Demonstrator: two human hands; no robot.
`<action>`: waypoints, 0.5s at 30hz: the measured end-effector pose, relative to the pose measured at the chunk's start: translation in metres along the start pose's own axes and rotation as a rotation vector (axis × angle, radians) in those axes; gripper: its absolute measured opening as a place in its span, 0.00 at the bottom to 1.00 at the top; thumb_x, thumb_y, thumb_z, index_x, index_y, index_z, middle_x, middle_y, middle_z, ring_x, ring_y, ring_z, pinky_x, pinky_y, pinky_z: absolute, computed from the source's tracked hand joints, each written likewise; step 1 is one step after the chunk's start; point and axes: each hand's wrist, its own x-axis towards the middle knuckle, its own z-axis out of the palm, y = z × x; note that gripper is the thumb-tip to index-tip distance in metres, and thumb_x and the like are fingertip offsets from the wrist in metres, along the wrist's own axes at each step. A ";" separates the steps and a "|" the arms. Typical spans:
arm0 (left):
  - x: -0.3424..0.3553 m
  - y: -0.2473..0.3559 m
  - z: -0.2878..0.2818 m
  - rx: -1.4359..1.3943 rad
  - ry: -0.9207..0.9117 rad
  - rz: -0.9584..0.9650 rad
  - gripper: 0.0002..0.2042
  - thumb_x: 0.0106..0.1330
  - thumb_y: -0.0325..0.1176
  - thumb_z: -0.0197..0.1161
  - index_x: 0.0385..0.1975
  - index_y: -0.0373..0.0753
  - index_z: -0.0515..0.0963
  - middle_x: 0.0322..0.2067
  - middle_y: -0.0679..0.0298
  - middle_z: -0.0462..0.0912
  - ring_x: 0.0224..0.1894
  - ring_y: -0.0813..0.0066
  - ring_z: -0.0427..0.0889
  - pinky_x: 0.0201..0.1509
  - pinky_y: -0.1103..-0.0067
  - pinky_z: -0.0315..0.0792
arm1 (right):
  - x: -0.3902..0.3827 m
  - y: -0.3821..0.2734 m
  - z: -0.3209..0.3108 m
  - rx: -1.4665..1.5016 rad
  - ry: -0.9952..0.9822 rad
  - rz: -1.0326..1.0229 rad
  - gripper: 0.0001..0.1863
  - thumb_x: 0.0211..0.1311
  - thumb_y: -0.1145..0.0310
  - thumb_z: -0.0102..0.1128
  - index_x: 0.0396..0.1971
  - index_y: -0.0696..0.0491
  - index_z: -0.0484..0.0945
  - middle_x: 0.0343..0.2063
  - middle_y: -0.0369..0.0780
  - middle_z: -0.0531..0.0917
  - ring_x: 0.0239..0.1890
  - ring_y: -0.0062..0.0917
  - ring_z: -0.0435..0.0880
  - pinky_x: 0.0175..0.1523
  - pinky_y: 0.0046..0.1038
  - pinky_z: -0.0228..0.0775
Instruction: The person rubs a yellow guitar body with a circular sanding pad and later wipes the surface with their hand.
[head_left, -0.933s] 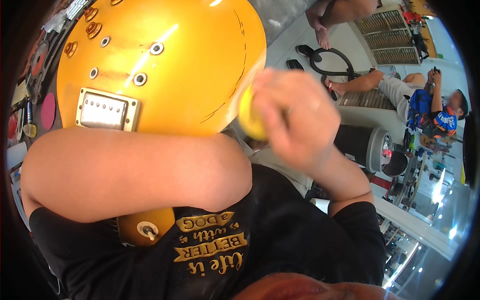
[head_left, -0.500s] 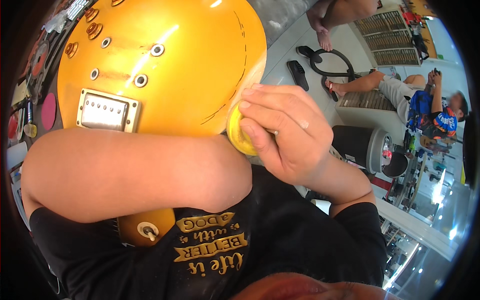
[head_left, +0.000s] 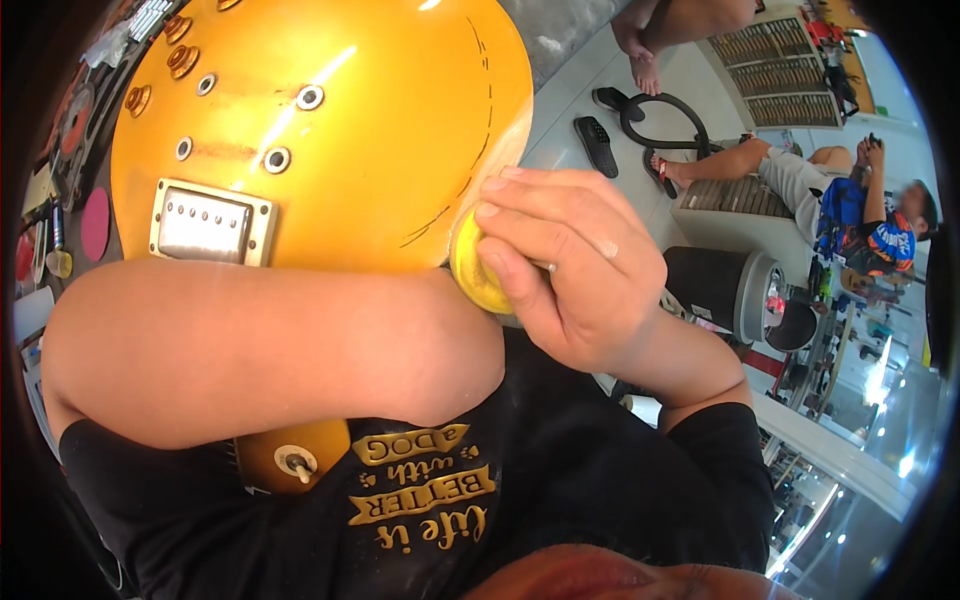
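A gold electric guitar body (head_left: pixel 390 150) lies in front of me. It has a metal pickup (head_left: pixel 205 226), amber knobs (head_left: pixel 181 62) and metal bushings. A dashed dark line runs along its right side, near a paler bare edge. My right hand (head_left: pixel 585 255) is closed around a yellow round pad (head_left: pixel 476 270), pressed against that edge near the waist of the body. Across the lower part of the guitar reaches my left forearm (head_left: pixel 260 345); its hand is hidden. Below the forearm a toggle switch (head_left: pixel 295 465) shows on the gold top.
Tools and a pink disc (head_left: pixel 96 222) lie on the bench at the left. To the right are a black bin (head_left: pixel 705 290), a loose black slipper (head_left: pixel 597 147) and a black hose (head_left: pixel 690 108) on the tiled floor. A seated person (head_left: pixel 845 215) holds a small dark object farther off.
The guitar body has shifted very slightly left. The pad has tilted or slid a little left with it, while my right hand and left forearm stay almost in place.
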 end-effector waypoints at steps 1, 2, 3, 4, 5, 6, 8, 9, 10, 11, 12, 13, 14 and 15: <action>-0.001 0.001 -0.002 -0.130 -0.038 -0.023 0.14 0.74 0.32 0.63 0.52 0.35 0.90 0.56 0.49 0.90 0.64 0.48 0.87 0.68 0.59 0.81 | -0.001 -0.002 0.000 0.057 -0.019 0.004 0.03 0.73 0.79 0.70 0.42 0.60 0.89 0.42 0.48 0.94 0.45 0.42 0.94 0.52 0.38 0.86; 0.001 0.005 0.005 -0.146 -0.035 -0.030 0.14 0.74 0.32 0.63 0.52 0.35 0.90 0.56 0.49 0.90 0.64 0.48 0.87 0.68 0.59 0.81 | 0.001 0.010 -0.002 -0.016 0.007 0.001 0.04 0.72 0.79 0.71 0.42 0.61 0.89 0.43 0.49 0.94 0.45 0.43 0.94 0.53 0.38 0.86; 0.005 0.009 0.015 -0.036 0.009 -0.029 0.14 0.73 0.32 0.63 0.52 0.35 0.90 0.56 0.49 0.90 0.65 0.48 0.86 0.70 0.58 0.80 | 0.004 0.022 -0.003 -0.089 0.034 -0.002 0.04 0.70 0.79 0.73 0.42 0.62 0.89 0.43 0.49 0.94 0.46 0.43 0.94 0.53 0.38 0.86; 0.004 0.008 0.013 0.097 0.049 -0.016 0.14 0.73 0.32 0.63 0.52 0.35 0.90 0.56 0.49 0.90 0.65 0.48 0.86 0.71 0.57 0.79 | 0.010 0.034 -0.003 -0.098 0.068 -0.017 0.05 0.70 0.79 0.73 0.42 0.62 0.89 0.43 0.50 0.94 0.46 0.42 0.94 0.54 0.38 0.86; 0.003 0.006 0.010 0.105 0.049 -0.012 0.14 0.73 0.32 0.63 0.52 0.35 0.90 0.56 0.49 0.90 0.65 0.48 0.86 0.71 0.57 0.79 | 0.007 0.027 -0.003 -0.106 0.070 -0.014 0.05 0.70 0.79 0.73 0.42 0.62 0.89 0.43 0.50 0.94 0.46 0.42 0.94 0.54 0.38 0.86; 0.003 0.002 0.005 -0.005 0.001 -0.021 0.14 0.73 0.32 0.63 0.52 0.35 0.90 0.56 0.49 0.90 0.66 0.48 0.86 0.73 0.56 0.77 | 0.000 0.012 -0.003 -0.033 0.010 -0.015 0.05 0.71 0.79 0.73 0.42 0.62 0.89 0.43 0.50 0.94 0.46 0.42 0.94 0.54 0.38 0.86; 0.002 0.002 0.005 -0.125 -0.047 -0.037 0.14 0.73 0.32 0.63 0.52 0.35 0.90 0.56 0.49 0.90 0.66 0.48 0.85 0.75 0.55 0.75 | 0.001 -0.008 -0.003 0.055 -0.050 -0.007 0.04 0.72 0.79 0.71 0.42 0.62 0.89 0.43 0.50 0.94 0.47 0.42 0.94 0.54 0.38 0.86; 0.002 0.006 0.009 -0.043 -0.004 -0.037 0.14 0.73 0.32 0.63 0.51 0.34 0.90 0.56 0.49 0.90 0.66 0.47 0.85 0.76 0.54 0.74 | 0.002 0.003 -0.002 0.066 -0.050 -0.012 0.04 0.72 0.79 0.71 0.42 0.62 0.89 0.43 0.50 0.94 0.47 0.42 0.94 0.54 0.38 0.86; 0.003 0.008 0.014 0.042 0.039 -0.026 0.14 0.73 0.32 0.63 0.51 0.34 0.90 0.56 0.49 0.90 0.66 0.47 0.85 0.76 0.54 0.73 | 0.004 0.024 0.000 0.011 0.008 -0.007 0.05 0.70 0.79 0.72 0.42 0.62 0.89 0.43 0.50 0.94 0.47 0.43 0.94 0.55 0.38 0.86; 0.004 0.008 0.015 0.046 0.040 -0.024 0.14 0.73 0.32 0.63 0.51 0.34 0.90 0.56 0.49 0.90 0.66 0.47 0.85 0.76 0.54 0.73 | 0.005 0.037 0.000 -0.054 0.070 -0.004 0.06 0.68 0.79 0.74 0.42 0.63 0.89 0.43 0.49 0.94 0.48 0.44 0.94 0.55 0.39 0.86; 0.004 0.008 0.015 0.053 0.051 -0.014 0.14 0.73 0.31 0.63 0.51 0.34 0.90 0.56 0.49 0.90 0.65 0.47 0.86 0.76 0.54 0.73 | 0.005 0.037 0.000 -0.063 0.079 -0.005 0.06 0.68 0.79 0.74 0.43 0.63 0.89 0.43 0.49 0.93 0.48 0.44 0.94 0.55 0.39 0.86; 0.003 0.007 0.014 0.059 0.062 -0.012 0.14 0.73 0.31 0.62 0.51 0.34 0.90 0.56 0.49 0.90 0.65 0.47 0.86 0.76 0.54 0.74 | 0.004 0.027 0.000 -0.063 0.082 -0.010 0.06 0.68 0.79 0.74 0.43 0.63 0.89 0.43 0.49 0.93 0.48 0.44 0.94 0.55 0.39 0.86; 0.001 0.006 0.012 0.060 0.064 -0.017 0.14 0.73 0.31 0.62 0.51 0.34 0.90 0.56 0.49 0.90 0.65 0.47 0.86 0.76 0.54 0.74 | 0.002 0.008 0.000 0.009 0.027 -0.024 0.05 0.70 0.79 0.72 0.43 0.62 0.89 0.43 0.50 0.94 0.47 0.43 0.94 0.55 0.39 0.86; 0.001 0.002 0.009 -0.039 0.038 -0.023 0.14 0.74 0.31 0.62 0.51 0.34 0.90 0.55 0.50 0.90 0.64 0.47 0.87 0.76 0.54 0.74 | 0.001 0.011 -0.001 0.022 0.005 -0.016 0.05 0.71 0.79 0.72 0.43 0.62 0.89 0.43 0.50 0.94 0.47 0.43 0.94 0.55 0.38 0.86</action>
